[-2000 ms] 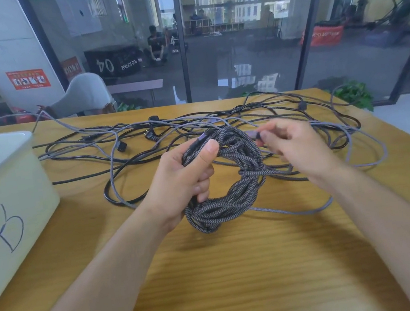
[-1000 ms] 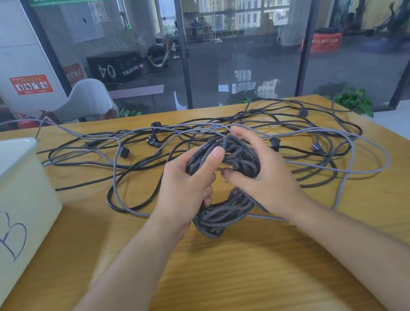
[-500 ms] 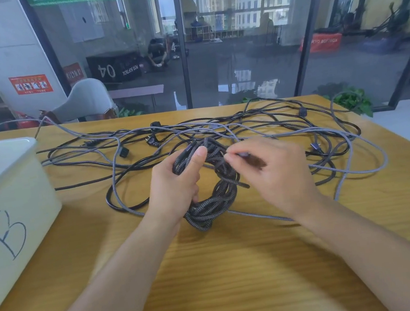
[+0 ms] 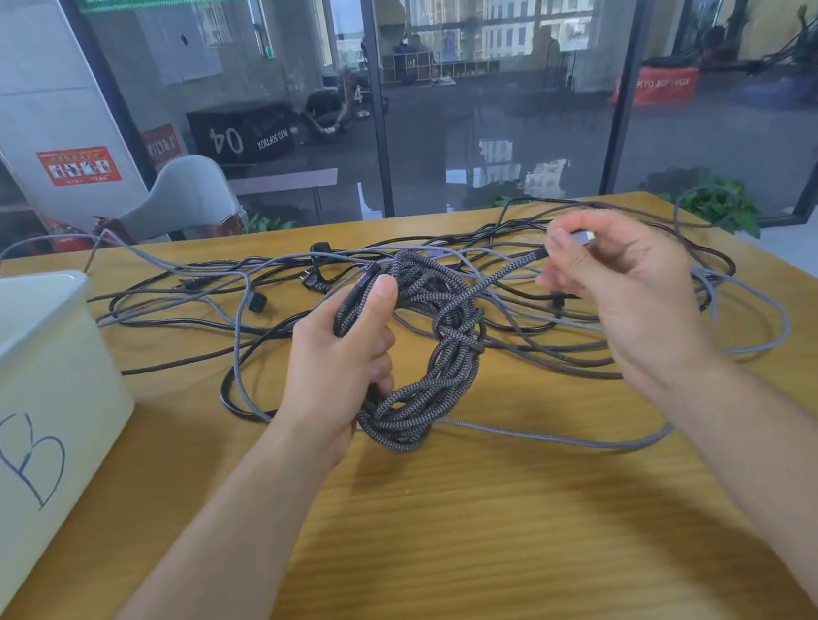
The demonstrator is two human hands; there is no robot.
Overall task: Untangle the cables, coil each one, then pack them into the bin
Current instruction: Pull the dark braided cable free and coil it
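Note:
My left hand [image 4: 346, 358] grips a coil of dark braided cable [image 4: 428, 359] above the wooden table [image 4: 475, 533], thumb pressed on its top loops. A free strand runs from the coil up and right to my right hand [image 4: 621, 294], which pinches the cable's metal plug end [image 4: 581, 237] between thumb and fingers. Behind both hands a tangle of black and grey cables [image 4: 520, 265] spreads over the table. The white bin [image 4: 16, 358] marked "B" stands at the left.
A grey braided cable [image 4: 593, 441] loops toward me on the right of the coil. Black plugs [image 4: 257, 305] lie in the tangle. Glass wall and a grey chair [image 4: 187, 198] stand beyond the table's far edge.
My right hand has pulled away from the coil to the right and upward, drawing the plug end and a strand out. The left hand keeps its hold on the coil.

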